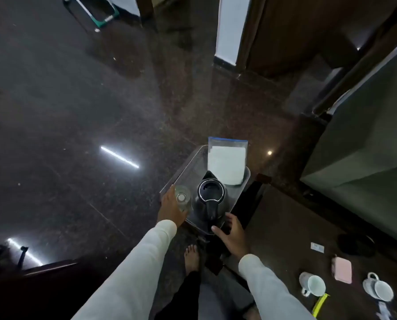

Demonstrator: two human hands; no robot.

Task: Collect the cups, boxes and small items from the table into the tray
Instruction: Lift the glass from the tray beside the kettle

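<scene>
While lowering a clear glass (pixel 182 197) at lower centre, left hand (pixel 171 209) wrapped around it at the tray's (pixel 183 172) left edge, beside the kettle (pixel 210 197) and bagged white packet (pixel 226 165). Right hand (pixel 233 234) open, steadying the near rim, holding nothing. Next, probably: release, then reach lower right for two cups (pixel 312 285), pink box (pixel 342 270), sachet (pixel 317 247). Kettle crowds the space.

We can read no text, brand or number anywhere. The small white card (pixel 317 247) on the table (pixel 285 227) bears a faint bluish mark, too blurred for us to make out, and the yellow strip (pixel 320 304) near the cups shows no legible lettering either.
</scene>
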